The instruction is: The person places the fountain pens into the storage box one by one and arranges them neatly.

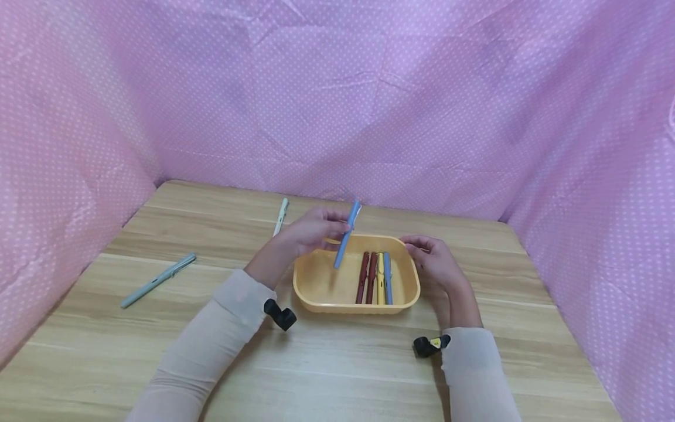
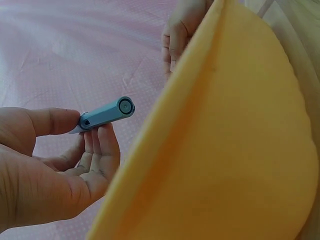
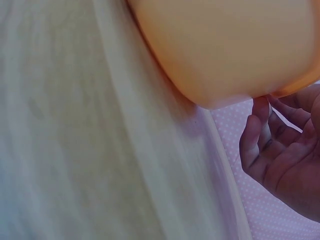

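Observation:
My left hand (image 1: 311,230) pinches a blue pen (image 1: 345,237) between thumb and fingers, tilted above the left part of a yellow tray (image 1: 316,306). In the left wrist view the pen's round end (image 2: 125,106) points towards the camera. Inside the tray, two dark red pens (image 1: 362,278), a yellow pen (image 1: 381,280) and another blue pen (image 1: 388,279) lie side by side in its right half. At the tray's far right corner, my right hand (image 1: 435,261) holds the rim, with curled fingertips against the outer wall in the right wrist view.
A pale green pen (image 1: 282,215) lies behind my left hand, partly covered by it. Farther left on the wooden table (image 1: 337,375) is a grey-green pen (image 1: 158,281). Pink dotted cloth (image 1: 327,105) hangs around the table's back and sides.

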